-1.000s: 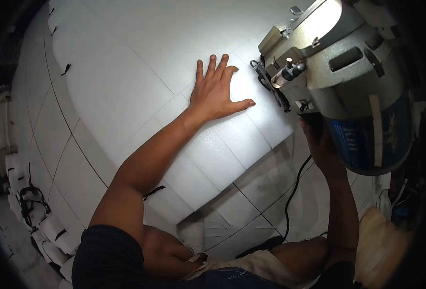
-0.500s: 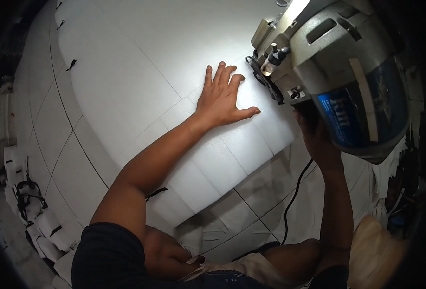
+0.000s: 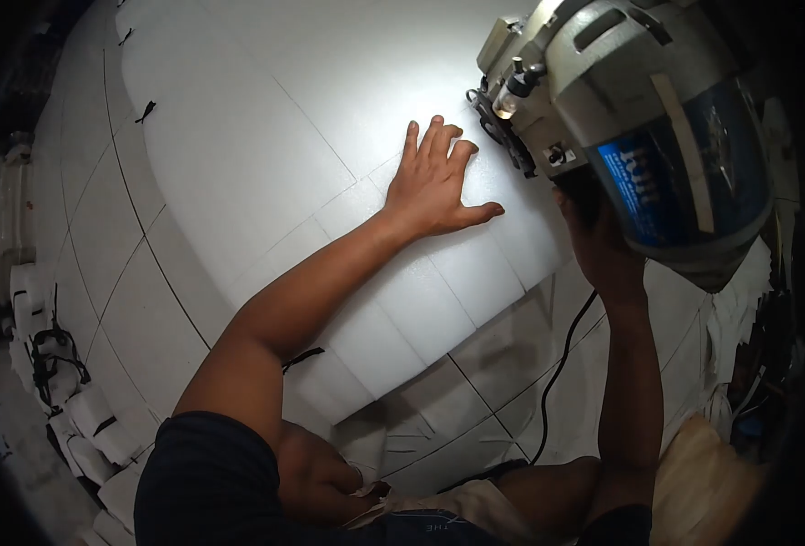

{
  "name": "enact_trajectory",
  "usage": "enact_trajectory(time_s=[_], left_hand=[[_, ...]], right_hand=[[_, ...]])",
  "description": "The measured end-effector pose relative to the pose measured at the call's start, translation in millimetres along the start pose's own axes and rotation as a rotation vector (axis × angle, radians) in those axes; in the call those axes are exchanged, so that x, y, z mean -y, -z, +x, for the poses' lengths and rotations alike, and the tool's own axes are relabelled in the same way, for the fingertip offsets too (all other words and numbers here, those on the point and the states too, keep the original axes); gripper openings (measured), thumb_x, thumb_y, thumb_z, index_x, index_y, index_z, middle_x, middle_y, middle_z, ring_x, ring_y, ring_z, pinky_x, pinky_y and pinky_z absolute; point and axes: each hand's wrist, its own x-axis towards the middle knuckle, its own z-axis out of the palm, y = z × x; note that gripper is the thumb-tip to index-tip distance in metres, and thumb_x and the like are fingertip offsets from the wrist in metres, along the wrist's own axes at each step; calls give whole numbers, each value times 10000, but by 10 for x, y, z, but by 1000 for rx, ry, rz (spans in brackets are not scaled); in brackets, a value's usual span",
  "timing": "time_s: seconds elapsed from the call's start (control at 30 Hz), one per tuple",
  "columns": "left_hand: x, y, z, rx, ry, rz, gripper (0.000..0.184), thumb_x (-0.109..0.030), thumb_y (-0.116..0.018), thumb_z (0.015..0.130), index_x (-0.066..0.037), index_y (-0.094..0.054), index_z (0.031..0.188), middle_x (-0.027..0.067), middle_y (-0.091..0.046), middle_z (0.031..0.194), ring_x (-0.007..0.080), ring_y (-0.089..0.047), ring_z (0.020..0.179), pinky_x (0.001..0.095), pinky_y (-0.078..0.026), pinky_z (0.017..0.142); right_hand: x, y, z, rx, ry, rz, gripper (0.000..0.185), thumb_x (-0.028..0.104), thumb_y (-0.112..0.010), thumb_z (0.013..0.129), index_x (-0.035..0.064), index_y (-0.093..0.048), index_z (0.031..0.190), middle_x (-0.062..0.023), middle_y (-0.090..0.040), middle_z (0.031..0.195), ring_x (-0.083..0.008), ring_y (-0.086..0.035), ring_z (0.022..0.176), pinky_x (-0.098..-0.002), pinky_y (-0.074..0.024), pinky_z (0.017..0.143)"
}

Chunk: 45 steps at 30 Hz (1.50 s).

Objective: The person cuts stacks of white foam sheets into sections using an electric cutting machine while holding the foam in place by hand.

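Observation:
My left hand [image 3: 434, 187] lies spread on top of a thick white sheet stack that looks like foam [image 3: 402, 314], marked with thin lines. Its fingers point away from me, with the thumb out to the right. At the upper right stands a large cloth cutting machine [image 3: 644, 100] with a grey metal housing, a blue label and a strip of tape. My right hand [image 3: 603, 246] is wrapped around its dark handle, partly hidden by the motor housing. The machine's blade and base are out of sight. Bright light falls on the foam beside it.
A black cable [image 3: 557, 373] runs down across the tiled floor [image 3: 475, 400]. White pieces with black ties [image 3: 84, 419] lie along the left, and a small black tie [image 3: 146, 112] pokes out at the foam's left edge. Tan material [image 3: 707, 478] sits at lower right.
The cutting machine and my right hand have moved slightly forward, away from me. My left hand stays flat at about the same spot on the foam; the whole view has shifted a little.

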Motion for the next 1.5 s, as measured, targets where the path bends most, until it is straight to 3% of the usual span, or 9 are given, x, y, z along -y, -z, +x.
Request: enact_trajectory(time_s=[0.07,0.5,0.57,0.97,1.2,1.27,1.37,1.47,1.5], left_hand=[[-10,27,-1,15,-1,7,990,-783,-599,752,29,-476,1306,263,-395,1366,462,-242,1428,620,-114,1186],[-40,70,-18,13,-6,-12,886,-715,-636,767,-2,-499,1275,253,-398,1366,451,-222,1441,599,-97,1194],[-33,69,-13,4,-9,-12,889,-714,-643,765,2,-498,1272,260,-404,1344,457,-241,1432,602,-114,1196],[-59,89,-37,-46,-47,-8,860,-684,-683,763,12,-519,1241,233,-432,1274,459,-308,1398,600,-165,1188],[-64,72,-42,-45,-34,-4,836,-703,-650,768,-10,-539,1222,222,-443,1297,423,-300,1406,597,-143,1184],[-45,60,-29,-77,-45,9,822,-699,-648,769,-15,-545,1212,217,-447,1292,422,-312,1397,596,-152,1181],[13,-34,-74,-100,-46,9,782,-675,-654,778,-17,-557,1188,202,-457,1272,416,-342,1377,602,-190,1165],[28,-9,-19,-153,-59,30,737,-637,-671,783,-13,-563,1162,191,-472,1245,407,-371,1354,608,-222,1150],[34,-13,-10,-150,-47,19,731,-631,-673,783,-13,-565,1158,192,-477,1242,404,-372,1355,607,-222,1149]], right_hand=[[21,70,98,-197,22,-218,498,527,-611,926,233,-557,1323,-182,-507,1341,-349,-475,1304,-524,-418,1036],[52,73,359,-256,52,-216,329,525,-618,916,305,-649,1159,-136,-575,1231,-283,-564,1210,-473,-475,979],[50,139,431,-274,62,-253,235,393,-640,949,319,-646,1172,-61,-565,1117,-201,-590,1052,-369,-503,848],[31,15,562,-273,8,-36,151,402,-604,961,325,-663,1077,-46,-595,1026,-166,-657,662,-286,-526,487],[77,-22,528,7,-313,323,274,476,-600,943,236,-656,1062,-95,-632,878,-284,-671,627,-401,-553,514],[34,-40,506,-171,-134,345,334,448,-616,927,127,-659,1005,-125,-636,740,-349,-666,637,-445,-558,550],[-17,-124,454,30,-109,445,287,350,-618,916,67,-657,941,-143,-634,692,-349,-672,646,-447,-554,557],[-83,-79,375,38,-61,448,281,267,-656,823,6,-667,924,-192,-677,839,-391,-668,719,-458,-551,656],[-107,-67,300,14,24,358,174,217,-601,895,61,-661,939,-150,-651,828,-321,-682,705,-442,-556,602]])
